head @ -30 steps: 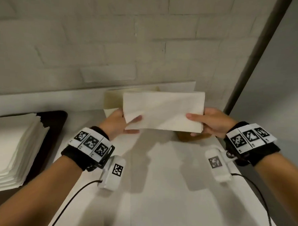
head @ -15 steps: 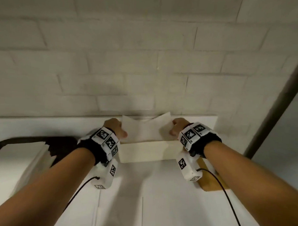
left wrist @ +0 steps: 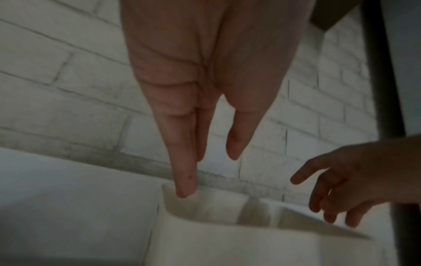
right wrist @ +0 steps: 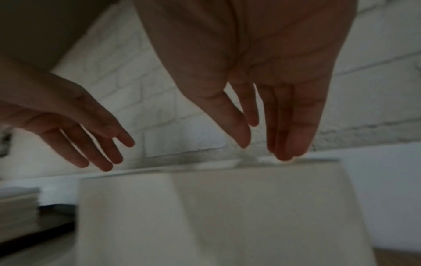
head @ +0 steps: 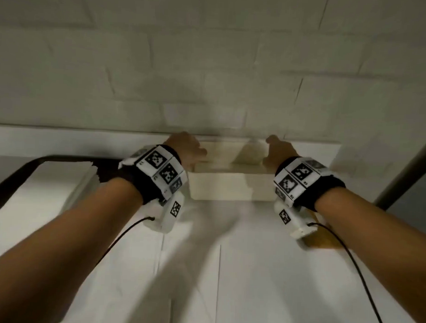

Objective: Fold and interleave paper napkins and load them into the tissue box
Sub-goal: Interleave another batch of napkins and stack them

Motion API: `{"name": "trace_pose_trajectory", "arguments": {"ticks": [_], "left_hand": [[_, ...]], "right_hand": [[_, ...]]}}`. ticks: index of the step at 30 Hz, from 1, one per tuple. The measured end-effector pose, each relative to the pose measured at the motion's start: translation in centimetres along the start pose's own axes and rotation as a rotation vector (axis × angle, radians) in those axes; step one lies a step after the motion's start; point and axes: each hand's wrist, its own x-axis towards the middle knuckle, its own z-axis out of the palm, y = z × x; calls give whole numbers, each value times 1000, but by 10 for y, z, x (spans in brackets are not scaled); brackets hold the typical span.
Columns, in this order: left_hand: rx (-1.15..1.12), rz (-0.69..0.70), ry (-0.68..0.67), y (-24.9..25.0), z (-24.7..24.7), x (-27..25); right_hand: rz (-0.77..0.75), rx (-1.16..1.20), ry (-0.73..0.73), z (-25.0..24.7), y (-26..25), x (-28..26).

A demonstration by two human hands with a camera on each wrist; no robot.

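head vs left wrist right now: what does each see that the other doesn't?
Head only: both wristbands, the napkin stack on its black tray, and a wooden piece under the right forearm.

Left wrist only: the left hand from the palm side, fingers straight, one fingertip at the tissue box's rim, and the right hand's spread fingers.

Both: the open box, both hands above it, the brick wall.

cream tissue box [head: 230, 187], open-topped, against wall
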Motion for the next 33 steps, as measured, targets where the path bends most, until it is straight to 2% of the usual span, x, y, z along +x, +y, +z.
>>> {"name": "trace_pose_trajectory", "arguments": {"ticks": [2,4,6,8,11,14,17,19,22,24,27,29,33], "left_hand": [[-88,13,-20,-12,-9,-22],[-115,-25,-87,-25,-13,-51],[-45,-53,-141,-44,-14,-74],[-10,-79,-138,-70,-13,-91],[39,-144,-175,-105,-10,-118],[135,-189,-307,-132,1,-146],[265,-201,-422,-150,16,-168],[303,-204,-433,-156,26,-177],[261,-152,-319,-160,35,-178],[144,-130,-258,-161,39,-171],[-101,-182,-255,-157,43,-163],[-178,-211,-252,-153,45,-158],[-107,-210,-350,-148,46,-149]], "right_hand": [[-57,67,5,-3,-6,-22],[-135,78,-79,0,-17,-53],[-180,116,-221,14,-25,-81],[-221,169,-326,29,-34,-110],[-297,137,-485,55,-45,-147],[-396,46,-586,77,-56,-171],[-432,14,-619,93,-67,-186],[-443,8,-616,102,-73,-194],[-430,-62,-626,115,-76,-204],[-409,-110,-618,124,-75,-209],[-364,-83,-630,130,-74,-211],[-345,14,-683,126,-71,-208],[-211,358,-790,108,-49,-201]]}}
